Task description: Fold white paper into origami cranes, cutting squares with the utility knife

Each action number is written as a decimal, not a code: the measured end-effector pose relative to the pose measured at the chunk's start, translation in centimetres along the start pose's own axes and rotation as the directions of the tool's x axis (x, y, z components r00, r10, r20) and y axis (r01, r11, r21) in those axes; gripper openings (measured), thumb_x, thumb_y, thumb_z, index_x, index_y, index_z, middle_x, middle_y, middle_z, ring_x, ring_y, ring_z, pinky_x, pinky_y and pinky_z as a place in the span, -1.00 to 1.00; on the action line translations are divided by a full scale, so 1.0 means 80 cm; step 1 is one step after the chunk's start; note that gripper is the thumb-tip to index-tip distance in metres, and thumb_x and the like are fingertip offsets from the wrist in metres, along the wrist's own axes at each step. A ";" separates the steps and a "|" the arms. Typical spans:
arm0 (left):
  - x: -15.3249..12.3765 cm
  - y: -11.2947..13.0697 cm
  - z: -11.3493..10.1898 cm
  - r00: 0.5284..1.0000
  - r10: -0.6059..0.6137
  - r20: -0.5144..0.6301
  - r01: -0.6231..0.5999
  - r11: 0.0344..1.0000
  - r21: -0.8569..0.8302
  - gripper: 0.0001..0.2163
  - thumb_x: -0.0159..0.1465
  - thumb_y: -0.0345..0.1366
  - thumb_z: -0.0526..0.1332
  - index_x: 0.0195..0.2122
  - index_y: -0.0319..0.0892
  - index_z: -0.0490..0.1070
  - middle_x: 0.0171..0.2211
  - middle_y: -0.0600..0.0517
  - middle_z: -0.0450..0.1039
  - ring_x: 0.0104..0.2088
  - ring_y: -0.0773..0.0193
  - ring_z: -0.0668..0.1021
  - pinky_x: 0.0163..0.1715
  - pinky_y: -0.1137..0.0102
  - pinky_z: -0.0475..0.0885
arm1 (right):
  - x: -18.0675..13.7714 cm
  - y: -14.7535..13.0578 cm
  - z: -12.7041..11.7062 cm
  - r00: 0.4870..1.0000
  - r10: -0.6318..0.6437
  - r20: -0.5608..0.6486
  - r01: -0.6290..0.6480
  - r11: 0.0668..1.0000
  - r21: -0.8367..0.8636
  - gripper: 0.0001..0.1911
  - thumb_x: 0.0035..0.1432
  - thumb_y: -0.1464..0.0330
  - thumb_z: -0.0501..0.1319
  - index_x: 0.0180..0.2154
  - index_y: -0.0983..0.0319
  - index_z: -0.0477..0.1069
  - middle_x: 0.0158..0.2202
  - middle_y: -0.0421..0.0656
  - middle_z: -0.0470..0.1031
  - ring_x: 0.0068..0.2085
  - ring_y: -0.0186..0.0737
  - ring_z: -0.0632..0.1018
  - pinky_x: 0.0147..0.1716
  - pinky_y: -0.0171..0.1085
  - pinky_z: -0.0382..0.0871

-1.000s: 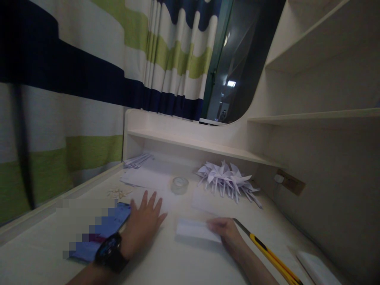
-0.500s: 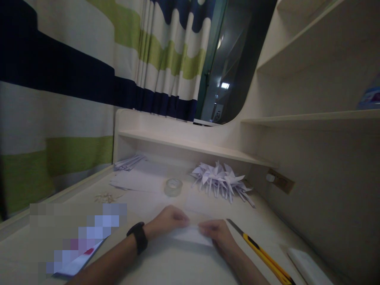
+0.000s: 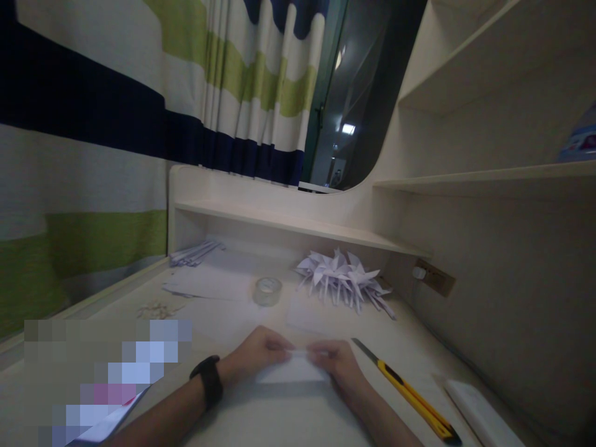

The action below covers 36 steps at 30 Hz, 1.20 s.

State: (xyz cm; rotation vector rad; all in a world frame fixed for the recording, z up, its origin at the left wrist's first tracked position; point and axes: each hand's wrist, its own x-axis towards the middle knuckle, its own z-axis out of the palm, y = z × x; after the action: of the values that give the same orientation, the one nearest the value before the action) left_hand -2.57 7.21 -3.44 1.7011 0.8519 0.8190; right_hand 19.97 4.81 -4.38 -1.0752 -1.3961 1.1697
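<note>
Your left fingers (image 3: 280, 356) and right fingers (image 3: 325, 356) pinch the far edge of the paper (image 3: 292, 373), low over the surface (image 3: 265, 423). You seem to be folding or rolling that edge; the next move likely calls for even pressure along it. The knife (image 3: 406, 392) lies to your right, tape (image 3: 267, 292) and pinwheels (image 3: 341, 277) farther out.

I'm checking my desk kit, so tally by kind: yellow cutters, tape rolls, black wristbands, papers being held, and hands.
Yellow cutter: 1
Tape roll: 1
Black wristband: 1
Held paper: 1
Hands (left hand, right hand): 2
Total: 6
</note>
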 end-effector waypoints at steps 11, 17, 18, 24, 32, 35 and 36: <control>0.000 0.009 -0.007 0.999 0.030 0.015 -0.031 0.995 0.095 -0.62 0.14 -0.03 0.26 -0.29 -0.30 0.60 -0.43 -0.07 0.59 -0.46 0.21 0.52 -0.49 0.45 0.31 | -0.009 -0.031 0.000 0.991 0.078 0.105 -0.089 0.991 0.101 -0.60 -0.25 0.13 0.47 -0.39 0.29 0.63 -0.49 -0.11 0.56 -0.47 -0.25 0.44 -0.44 -0.31 0.21; -0.004 0.009 -0.016 0.997 0.035 0.063 -0.035 0.999 -0.009 -0.63 0.14 -0.04 0.29 -0.25 -0.28 0.60 -0.38 -0.08 0.60 -0.43 0.21 0.53 -0.45 0.44 0.32 | -0.009 -0.037 0.000 0.988 0.094 0.126 -0.109 0.987 0.118 -0.60 -0.25 0.14 0.47 -0.39 0.30 0.63 -0.50 -0.12 0.56 -0.49 -0.28 0.42 -0.44 -0.31 0.21; -0.004 0.007 -0.016 0.997 0.030 0.070 -0.026 0.998 -0.050 -0.63 0.13 -0.04 0.31 -0.23 -0.28 0.59 -0.36 -0.09 0.60 -0.42 0.20 0.53 -0.43 0.42 0.33 | -0.008 -0.037 0.000 0.989 0.091 0.118 -0.105 0.987 0.118 -0.60 -0.27 0.14 0.47 -0.40 0.30 0.63 -0.50 -0.12 0.56 -0.49 -0.28 0.42 -0.44 -0.30 0.22; -0.003 -0.002 -0.019 0.998 -0.005 0.063 0.016 0.984 -0.177 -0.59 0.07 -0.08 0.36 -0.16 -0.31 0.57 -0.26 -0.13 0.60 -0.33 0.13 0.55 -0.31 0.34 0.38 | -0.007 -0.033 -0.005 0.990 0.084 0.111 -0.098 0.986 0.136 -0.61 -0.30 0.17 0.49 -0.39 0.29 0.63 -0.45 -0.08 0.58 -0.44 -0.22 0.47 -0.38 -0.26 0.28; -0.009 0.016 -0.018 0.998 -0.041 0.042 0.045 0.994 -0.099 -0.65 0.01 -0.12 0.39 -0.25 -0.26 0.60 -0.40 -0.06 0.61 -0.45 0.22 0.52 -0.44 0.42 0.34 | -0.008 -0.033 -0.006 0.993 0.057 0.104 -0.072 0.987 0.147 -0.73 -0.34 0.27 0.50 -0.51 0.27 0.62 -0.56 -0.14 0.54 -0.52 -0.32 0.40 -0.47 -0.32 0.20; -0.010 0.019 -0.017 0.999 -0.046 0.010 0.046 0.997 -0.062 -0.68 0.01 -0.12 0.39 -0.30 -0.25 0.61 -0.40 -0.07 0.60 -0.42 0.20 0.53 -0.42 0.40 0.35 | -0.007 -0.029 -0.006 0.994 0.032 0.101 -0.043 0.993 0.114 -0.75 -0.30 0.26 0.49 -0.53 0.28 0.62 -0.58 -0.16 0.52 -0.54 -0.33 0.37 -0.50 -0.34 0.17; -0.009 0.018 -0.017 0.999 -0.045 -0.002 0.045 0.998 -0.044 -0.68 0.01 -0.11 0.39 -0.32 -0.26 0.61 -0.41 -0.07 0.60 -0.42 0.19 0.53 -0.41 0.40 0.36 | -0.007 -0.027 -0.006 0.995 0.017 0.103 -0.026 0.995 0.091 -0.75 -0.29 0.25 0.48 -0.53 0.28 0.61 -0.59 -0.16 0.51 -0.54 -0.34 0.37 -0.50 -0.34 0.17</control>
State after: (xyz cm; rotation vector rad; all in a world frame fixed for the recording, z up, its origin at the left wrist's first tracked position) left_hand -3.83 6.91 -1.80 1.6372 0.8655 0.8043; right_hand 20.45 4.03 -2.32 -0.9790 -1.3977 1.3082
